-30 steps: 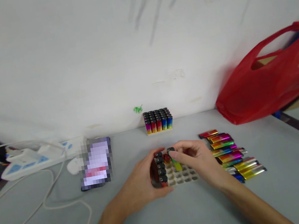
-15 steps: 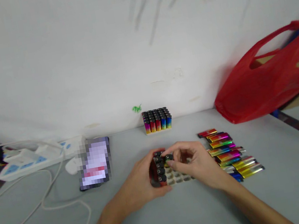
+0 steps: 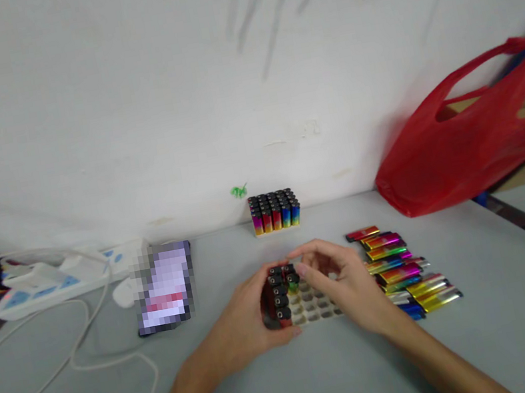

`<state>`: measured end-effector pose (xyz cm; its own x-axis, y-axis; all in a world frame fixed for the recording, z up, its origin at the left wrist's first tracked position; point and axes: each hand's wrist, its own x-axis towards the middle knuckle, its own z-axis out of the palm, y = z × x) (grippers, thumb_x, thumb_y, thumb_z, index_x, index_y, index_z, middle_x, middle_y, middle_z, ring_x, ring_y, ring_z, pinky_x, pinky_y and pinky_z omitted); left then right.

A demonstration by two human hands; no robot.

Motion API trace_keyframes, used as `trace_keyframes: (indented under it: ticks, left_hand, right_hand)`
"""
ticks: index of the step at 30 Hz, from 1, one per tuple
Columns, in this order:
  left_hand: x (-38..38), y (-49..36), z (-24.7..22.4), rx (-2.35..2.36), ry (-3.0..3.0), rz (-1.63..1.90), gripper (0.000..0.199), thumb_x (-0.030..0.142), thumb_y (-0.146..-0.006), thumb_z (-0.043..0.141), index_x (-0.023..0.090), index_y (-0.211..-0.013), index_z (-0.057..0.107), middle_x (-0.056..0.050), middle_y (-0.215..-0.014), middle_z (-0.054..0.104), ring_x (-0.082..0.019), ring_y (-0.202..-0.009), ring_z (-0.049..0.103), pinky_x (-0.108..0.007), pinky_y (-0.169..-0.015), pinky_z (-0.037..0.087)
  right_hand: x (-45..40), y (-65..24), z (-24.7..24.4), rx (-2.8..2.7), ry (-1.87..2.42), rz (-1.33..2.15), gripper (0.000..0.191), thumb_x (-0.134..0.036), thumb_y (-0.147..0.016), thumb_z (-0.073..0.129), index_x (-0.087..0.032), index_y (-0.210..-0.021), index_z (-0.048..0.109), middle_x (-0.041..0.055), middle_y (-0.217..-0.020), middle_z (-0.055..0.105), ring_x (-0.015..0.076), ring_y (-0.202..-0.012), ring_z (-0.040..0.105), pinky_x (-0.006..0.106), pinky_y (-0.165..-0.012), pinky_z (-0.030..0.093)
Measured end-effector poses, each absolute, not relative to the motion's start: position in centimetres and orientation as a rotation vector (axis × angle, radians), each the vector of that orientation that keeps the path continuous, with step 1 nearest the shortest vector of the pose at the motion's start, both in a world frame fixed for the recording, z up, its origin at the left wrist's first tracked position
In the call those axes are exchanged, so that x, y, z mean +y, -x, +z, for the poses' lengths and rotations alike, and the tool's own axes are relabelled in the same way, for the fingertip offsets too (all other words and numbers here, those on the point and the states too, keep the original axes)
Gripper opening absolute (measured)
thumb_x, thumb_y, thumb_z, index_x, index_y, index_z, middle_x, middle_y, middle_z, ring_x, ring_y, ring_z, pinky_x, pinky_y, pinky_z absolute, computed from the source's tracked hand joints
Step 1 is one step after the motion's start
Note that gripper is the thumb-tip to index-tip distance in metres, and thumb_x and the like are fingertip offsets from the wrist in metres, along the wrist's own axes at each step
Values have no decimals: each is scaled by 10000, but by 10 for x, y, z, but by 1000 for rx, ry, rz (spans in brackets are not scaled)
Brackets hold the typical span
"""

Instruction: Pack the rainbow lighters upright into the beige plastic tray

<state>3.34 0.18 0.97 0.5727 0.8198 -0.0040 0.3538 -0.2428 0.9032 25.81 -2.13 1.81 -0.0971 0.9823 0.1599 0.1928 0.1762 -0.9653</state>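
Note:
A pale tray with rows of holes lies on the table between my hands. Black-topped lighters stand upright along its left column, with two more in the column beside it. My left hand is wrapped round the left side of the tray and its lighters, thumb at the front and fingers behind. A lighter with a yellow-green body stands second from the back in the second column. My right hand hovers over the tray, thumb and index finger apart, their tips close to that lighter; whether they touch it I cannot tell.
Loose shiny lighters lie in a pile on the right. A full block of lighters stands by the wall. A phone, a power strip and white cables are at left; a red bag stands at back right.
The lighter that was pinched in my right hand now stands upright in the tray's second column. My right thumb has lifted and opened away from it. The left hand has kept its hold.

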Motion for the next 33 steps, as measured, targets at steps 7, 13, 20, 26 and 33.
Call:
trace_keyframes:
  ticks: [7,13,20,26,33]
  left_hand:
    - [1,-33,10,971,-1778,569,841,174,-736,953,265,-1491,595,-63,-1341,767,-299,-1150,776,-394,-976,658]
    - [1,-33,9,960,-1751,563,841,160,-737,951,257,-1489,587,-61,-1298,770,-292,-1092,787,-361,-891,665]
    - [1,-32,9,974,-1781,570,838,151,-729,945,263,-1483,599,-63,-1309,771,-307,-1119,780,-374,-916,657]
    - [0,-33,8,969,-1775,581,843,152,-730,941,262,-1492,597,-63,-1307,784,-309,-1086,793,-384,-917,658]
    - [2,-32,6,996,-1820,583,894,165,-713,972,261,-1514,588,-80,-1410,754,-345,-1236,748,-429,-1054,625]
  right_hand:
    - [-12,-268,0,-1690,1695,57,303,-277,-1068,538,-164,-1239,762,181,-1179,759,364,-1155,634,514,-1045,461]
    - [-12,-270,-14,-1720,2096,-410,609,-358,-1036,595,23,-1511,592,408,-1578,539,565,-1493,429,675,-1154,371]
    - [-11,-274,-19,-1858,2152,-405,541,-226,-1058,515,66,-1510,574,387,-1395,707,526,-1410,561,639,-1163,364]
    - [-9,-276,-10,-2057,1797,-103,668,90,-925,407,-85,-1546,579,203,-1336,788,333,-1295,653,471,-1131,367]
    - [-6,-279,1,-2165,1597,178,616,130,-912,457,-217,-1320,762,98,-1271,822,281,-1195,658,429,-1010,352]
